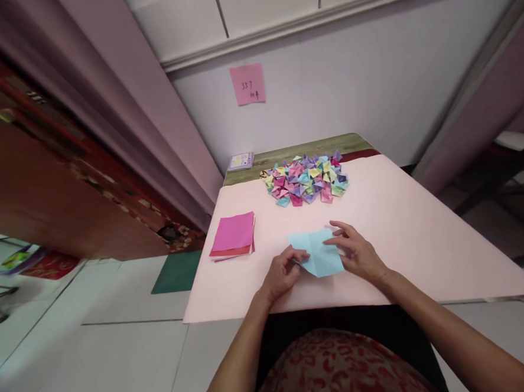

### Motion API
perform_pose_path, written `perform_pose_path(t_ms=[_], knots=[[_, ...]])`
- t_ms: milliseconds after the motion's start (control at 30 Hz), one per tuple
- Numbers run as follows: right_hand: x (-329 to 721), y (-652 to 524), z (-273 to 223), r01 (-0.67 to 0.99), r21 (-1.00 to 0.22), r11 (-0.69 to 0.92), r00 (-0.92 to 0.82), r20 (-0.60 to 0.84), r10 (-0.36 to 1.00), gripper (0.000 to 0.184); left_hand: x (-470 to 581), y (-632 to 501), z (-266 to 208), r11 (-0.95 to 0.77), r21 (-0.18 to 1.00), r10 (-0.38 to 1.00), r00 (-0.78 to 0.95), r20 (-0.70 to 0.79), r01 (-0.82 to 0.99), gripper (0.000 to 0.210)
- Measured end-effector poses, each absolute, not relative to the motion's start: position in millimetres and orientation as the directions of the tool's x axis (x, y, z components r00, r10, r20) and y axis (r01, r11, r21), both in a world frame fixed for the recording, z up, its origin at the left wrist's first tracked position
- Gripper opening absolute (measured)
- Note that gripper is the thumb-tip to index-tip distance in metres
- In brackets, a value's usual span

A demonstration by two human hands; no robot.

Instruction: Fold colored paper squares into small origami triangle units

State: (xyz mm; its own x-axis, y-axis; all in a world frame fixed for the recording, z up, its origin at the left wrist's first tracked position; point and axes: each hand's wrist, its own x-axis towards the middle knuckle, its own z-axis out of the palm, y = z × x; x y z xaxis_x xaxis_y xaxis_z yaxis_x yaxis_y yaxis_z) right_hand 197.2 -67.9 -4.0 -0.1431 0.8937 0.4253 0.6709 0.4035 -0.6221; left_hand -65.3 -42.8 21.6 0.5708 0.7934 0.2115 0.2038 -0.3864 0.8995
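Note:
A light blue square of origami paper (319,253) with crease lines is between my hands, just above the pink-covered table near its front edge. My left hand (285,271) is closed, pinching the paper's left edge between thumb and fingers. At the right edge, my right hand (358,254) grips the paper, its fingertips over the top face and the index finger partly raised. The thumb of that hand is mostly hidden. To the left lies a stack of paper squares (233,233), magenta on top with red and white edges below.
A heap of folded paper pieces (307,178) in many colours lies at the back of the table (406,234). A small printed pack (241,160) sits at the back left corner. A pink note (248,84) hangs on the wall. Purple curtains (162,95) flank the table.

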Motion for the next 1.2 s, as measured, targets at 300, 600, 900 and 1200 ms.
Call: perform_pose_path(t_ms=[300,600,900,1200], knots=[[176.1,-68.2,-11.7,0.778,-0.622,0.088,0.151,0.321,0.935,0.032,-36.2,-54.8,5.8,-0.361,0.743,0.849,-0.131,0.512,0.563,0.035],[166.5,-47.5,0.6,0.768,-0.633,-0.101,0.281,0.190,0.941,0.036,-19.2,-59.5,4.6,-0.607,0.405,0.791,0.467,0.396,0.684,0.018],[158.2,-9.4,32.8,0.888,-0.370,-0.272,0.203,-0.216,0.955,0.049,-21.4,-59.6,-3.7,-0.611,0.415,0.787,0.460,0.412,0.674,0.022],[162.7,-25.1,7.8,-0.083,-0.995,-0.062,0.320,-0.085,0.944,0.043,-13.7,-40.4,9.4,-0.046,0.994,0.988,0.149,0.031,0.096,0.027]])
